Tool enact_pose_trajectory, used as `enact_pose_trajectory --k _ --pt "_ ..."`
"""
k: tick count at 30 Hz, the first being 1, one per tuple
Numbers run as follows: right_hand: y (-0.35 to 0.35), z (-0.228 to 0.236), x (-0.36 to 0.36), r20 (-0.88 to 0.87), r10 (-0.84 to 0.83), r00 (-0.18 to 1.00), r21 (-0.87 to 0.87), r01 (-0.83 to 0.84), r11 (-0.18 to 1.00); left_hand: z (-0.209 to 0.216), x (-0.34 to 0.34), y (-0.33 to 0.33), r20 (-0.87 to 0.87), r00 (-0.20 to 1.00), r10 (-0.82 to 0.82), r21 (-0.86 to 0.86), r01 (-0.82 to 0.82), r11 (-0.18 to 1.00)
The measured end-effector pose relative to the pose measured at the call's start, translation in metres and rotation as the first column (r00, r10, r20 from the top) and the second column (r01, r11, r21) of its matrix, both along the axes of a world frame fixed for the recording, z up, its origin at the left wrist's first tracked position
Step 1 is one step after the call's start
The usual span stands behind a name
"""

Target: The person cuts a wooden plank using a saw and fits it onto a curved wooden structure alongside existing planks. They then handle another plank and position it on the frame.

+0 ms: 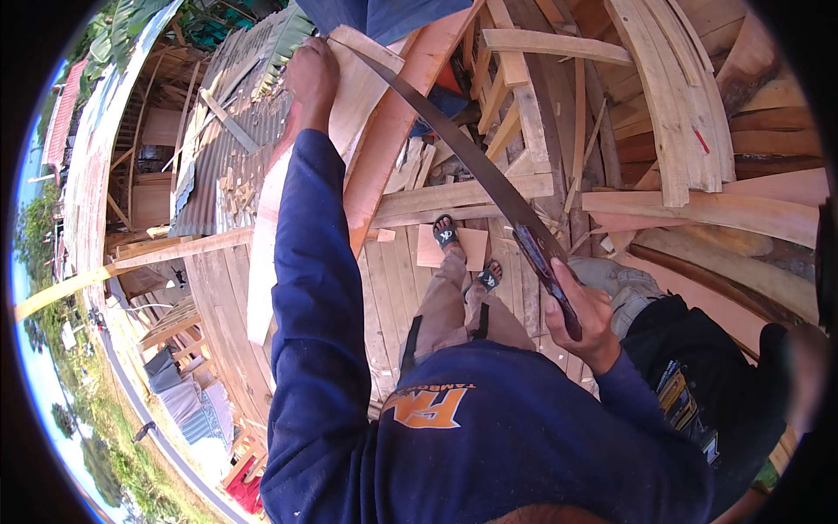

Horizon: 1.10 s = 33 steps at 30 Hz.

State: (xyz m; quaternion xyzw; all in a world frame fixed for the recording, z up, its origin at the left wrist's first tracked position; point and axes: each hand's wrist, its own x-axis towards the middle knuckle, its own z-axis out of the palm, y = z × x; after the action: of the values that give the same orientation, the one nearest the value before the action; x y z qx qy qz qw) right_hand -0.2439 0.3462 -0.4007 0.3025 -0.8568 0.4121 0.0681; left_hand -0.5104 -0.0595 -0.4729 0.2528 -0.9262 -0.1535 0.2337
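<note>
My right hand is wrapped round the dark handle of a handsaw. Its long brown blade runs up and to the left, and the tip end lies at a pale piece of wood at the top. Beside that end, my left hand is closed at the edge of a long pale wooden board; its fingertips are partly hidden. The board slopes down toward the lower left, next to a reddish plank.
Another person in a black shirt is close at my right. Stacked planks fill the upper right. Corrugated metal roofing with wood scraps lies at the left. My sandalled feet stand on a plank floor. A road shows far below.
</note>
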Motion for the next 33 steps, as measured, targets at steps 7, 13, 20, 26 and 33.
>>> enact_pose_trajectory --k 7,13,20,26,33 --pt "-0.145 -0.014 -0.137 -0.041 -0.002 0.999 -0.166 -0.004 0.986 -0.001 -0.006 0.004 -0.018 1.000 0.005 -0.062 -0.006 0.998" --pt "-0.035 0.005 -0.021 0.049 -0.034 0.998 0.018 0.034 0.999 0.003 0.006 0.011 0.016 1.000 0.027 0.044 -0.027 0.999" --pt "-0.113 -0.029 -0.108 0.008 -0.008 1.000 -0.149 0.009 0.989 0.009 0.007 0.008 -0.013 1.000 0.003 0.043 -0.003 0.999" --pt "-0.139 -0.035 -0.142 -0.025 -0.008 1.000 -0.303 0.000 0.953 0.012 0.010 0.007 -0.054 0.998 -0.018 0.026 0.020 0.999" --pt "-0.025 -0.032 -0.051 0.142 -0.163 0.976 -0.193 0.189 0.963 0.027 0.021 0.025 -0.004 0.986 -0.168 0.106 0.167 0.980"
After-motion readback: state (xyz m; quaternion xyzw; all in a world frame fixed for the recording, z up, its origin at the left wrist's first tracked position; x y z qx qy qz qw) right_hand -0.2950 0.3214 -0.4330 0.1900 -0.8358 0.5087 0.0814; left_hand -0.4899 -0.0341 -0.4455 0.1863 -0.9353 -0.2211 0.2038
